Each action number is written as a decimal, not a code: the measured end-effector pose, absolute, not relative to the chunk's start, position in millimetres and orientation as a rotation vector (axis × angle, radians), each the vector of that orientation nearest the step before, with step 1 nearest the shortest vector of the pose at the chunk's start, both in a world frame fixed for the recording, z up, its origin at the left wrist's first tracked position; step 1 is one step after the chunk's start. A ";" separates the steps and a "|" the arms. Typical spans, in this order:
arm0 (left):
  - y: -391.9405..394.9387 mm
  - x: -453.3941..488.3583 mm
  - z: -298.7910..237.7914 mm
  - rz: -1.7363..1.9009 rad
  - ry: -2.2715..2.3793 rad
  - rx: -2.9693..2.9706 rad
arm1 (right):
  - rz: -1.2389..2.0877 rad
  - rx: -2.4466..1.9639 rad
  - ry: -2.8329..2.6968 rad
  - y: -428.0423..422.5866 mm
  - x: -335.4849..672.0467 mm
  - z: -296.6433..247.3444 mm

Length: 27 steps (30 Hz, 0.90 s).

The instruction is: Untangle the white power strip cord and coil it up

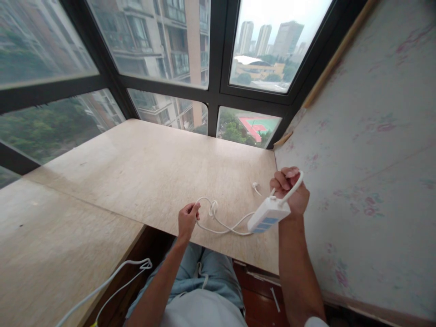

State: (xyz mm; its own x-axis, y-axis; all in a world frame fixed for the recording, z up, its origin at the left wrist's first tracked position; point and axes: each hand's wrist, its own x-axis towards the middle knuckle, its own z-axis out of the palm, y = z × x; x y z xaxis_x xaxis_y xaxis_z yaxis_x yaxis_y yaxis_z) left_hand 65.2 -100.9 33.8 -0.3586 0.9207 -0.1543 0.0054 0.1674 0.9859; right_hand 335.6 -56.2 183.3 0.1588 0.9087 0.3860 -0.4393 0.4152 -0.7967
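My right hand is closed round the white cord of a power strip, near where the cord leaves its end. The strip hangs tilted below that hand, with blue patches on its face. My left hand pinches a thin loop of the same white cord over the front of the tabletop. Between the hands the cord crosses itself and has a knotted tangle. A white plug lies on the tabletop behind the strip, with a short piece of cord showing.
The pale tabletop runs back to dark-framed windows. A wall with flowered paper rises close on the right. Another white cable loops over the left board's edge. Below the table's front edge are my legs.
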 end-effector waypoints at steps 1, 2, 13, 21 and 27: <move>-100.6 60.3 33.3 1.354 1.573 0.890 | 1.071 -0.557 -0.968 -52.3 342.8 188.0; -99.9 55.0 32.9 1.391 1.571 0.859 | 1.095 -0.536 -0.955 -47.4 350.4 191.4; -85.9 6.2 24.3 1.618 1.287 0.231 | 1.088 -0.479 -0.526 31.3 407.1 181.1; -92.0 15.3 35.9 1.570 1.257 0.407 | 1.061 -0.607 -0.520 66.3 377.8 156.3; -97.7 27.7 56.8 1.654 1.144 0.795 | 1.013 -0.647 -0.601 94.3 340.3 134.8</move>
State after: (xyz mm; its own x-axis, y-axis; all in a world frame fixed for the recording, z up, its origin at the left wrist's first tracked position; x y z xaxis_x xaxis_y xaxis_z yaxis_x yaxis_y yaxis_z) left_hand 27.7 -97.7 56.8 -0.3469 0.9379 -0.0012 -0.3321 -0.1216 0.9354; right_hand 340.3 94.3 134.8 0.4048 0.9012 0.1545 -0.5674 0.3801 -0.7305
